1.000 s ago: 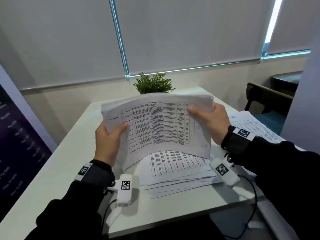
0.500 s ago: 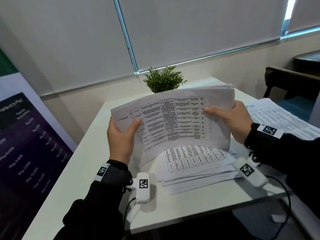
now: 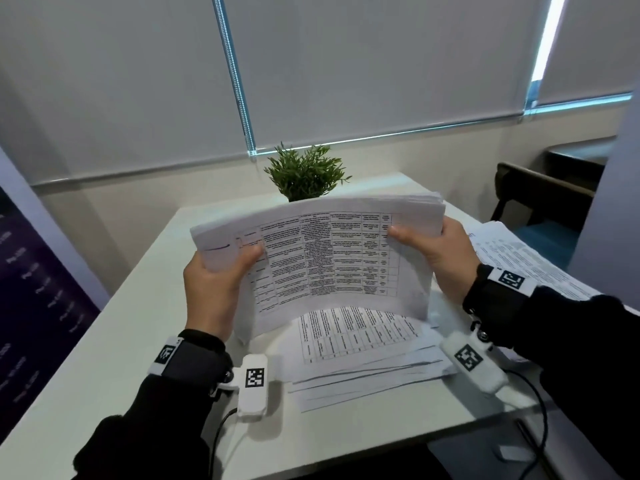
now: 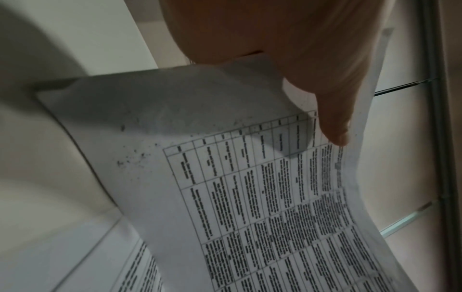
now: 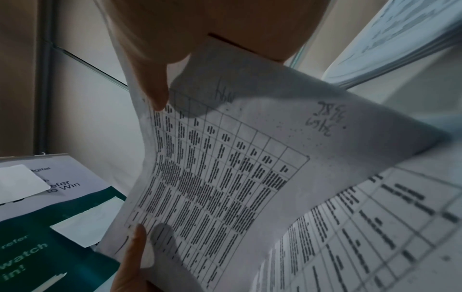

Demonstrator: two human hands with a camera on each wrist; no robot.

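A thick bundle of printed sheets (image 3: pixel 325 258) with tables is held upright and bowed above the white table (image 3: pixel 145 306). My left hand (image 3: pixel 214 289) grips its left edge, thumb on the front page. My right hand (image 3: pixel 440 258) grips the right edge, thumb on the front too. The left wrist view shows my thumb pressed on the printed sheets (image 4: pixel 250 197). In the right wrist view both thumbs lie on the same sheets (image 5: pixel 225 177). Under the bundle a loose pile of papers (image 3: pixel 363 351) lies flat on the table.
A small green plant (image 3: pixel 304 174) stands behind the bundle at the table's far edge. Another stack of printed pages (image 3: pixel 526 265) lies at the right. A dark banner (image 3: pixel 31 306) stands to the left, a chair (image 3: pixel 540 199) at the far right.
Both hands still hold the bundle in the same grip. The view swung left and back to the right. The bundle's lower edge sits slightly closer to the pile.
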